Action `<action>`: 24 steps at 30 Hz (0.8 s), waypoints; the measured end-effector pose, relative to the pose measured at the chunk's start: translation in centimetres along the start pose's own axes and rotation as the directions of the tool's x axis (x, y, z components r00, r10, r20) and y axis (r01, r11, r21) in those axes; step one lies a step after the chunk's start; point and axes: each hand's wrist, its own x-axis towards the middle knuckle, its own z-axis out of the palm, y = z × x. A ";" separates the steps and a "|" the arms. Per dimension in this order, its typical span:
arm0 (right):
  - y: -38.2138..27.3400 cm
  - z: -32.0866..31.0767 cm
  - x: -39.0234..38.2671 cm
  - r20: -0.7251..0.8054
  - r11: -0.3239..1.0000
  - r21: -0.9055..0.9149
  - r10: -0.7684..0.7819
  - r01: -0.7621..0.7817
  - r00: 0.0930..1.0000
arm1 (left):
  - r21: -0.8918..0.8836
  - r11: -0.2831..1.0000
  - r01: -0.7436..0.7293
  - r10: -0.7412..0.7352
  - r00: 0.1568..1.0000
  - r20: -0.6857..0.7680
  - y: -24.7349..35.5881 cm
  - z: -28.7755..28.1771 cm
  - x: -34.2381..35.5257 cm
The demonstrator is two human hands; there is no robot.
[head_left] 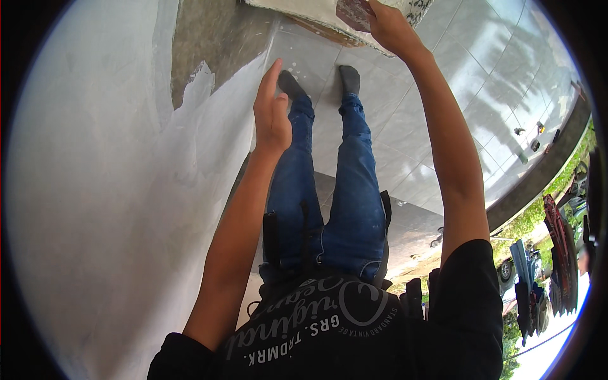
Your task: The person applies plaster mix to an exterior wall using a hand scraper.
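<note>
While the right hand (396, 31) is far ahead, its fingers clamped on the right edge of a flat brown piece (353, 15), the left hand (273, 123) is held well apart from it, nearer and to the left, fingers stretched out and thumb slightly away from them. The brown piece lies against a white, rough-coated block (304, 7) at the far edge of the scene, which cuts off part of both; whether it presses on the block, I cannot tell. Just left of the left hand rises a pale, smeared wall (95, 190), with a bare grey-brown patch (218, 38) at its far end; whether the hand touches the wall, I cannot tell. Between the forearms are blue jeans (354, 171), two dark socks (349, 79) on grey floor tiles (405, 120), and, nearest, a black shirt (437, 329) with pale lettering. To the right, the floor shines with light and bears a few small objects (535, 145); past its dark curved edge are green plants (529, 231) and a wheel (505, 271).
</note>
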 end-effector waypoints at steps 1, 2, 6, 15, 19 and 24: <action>-0.2 0.0 0.0 0.013 1.000 -0.007 0.012 -0.012 1.000 | 0.006 1.000 -0.004 0.004 1.000 -0.003 -0.1 0.0 -0.1; -0.2 0.0 0.0 0.024 1.000 -0.016 0.025 -0.025 0.999 | 0.010 1.000 -0.009 0.009 1.000 -0.006 -0.1 0.0 -0.1; 0.2 0.9 -0.2 -0.005 0.997 -0.043 0.063 -0.063 0.998 | 0.013 1.000 -0.008 0.008 1.000 -0.007 -0.3 0.2 0.0; 0.6 2.1 0.3 0.049 0.997 -0.063 -0.032 0.035 0.998 | 0.011 1.000 -0.001 0.001 1.000 0.005 0.0 0.4 -0.2; 0.8 2.4 0.9 0.044 0.986 -0.092 -0.136 0.140 0.990 | 0.002 1.000 -0.006 0.006 1.000 -0.013 -0.2 0.4 -0.4; -0.1 1.5 2.5 0.122 0.979 -0.072 -0.181 0.191 0.976 | 0.001 0.995 0.099 -0.099 0.995 0.011 0.7 0.0 -0.7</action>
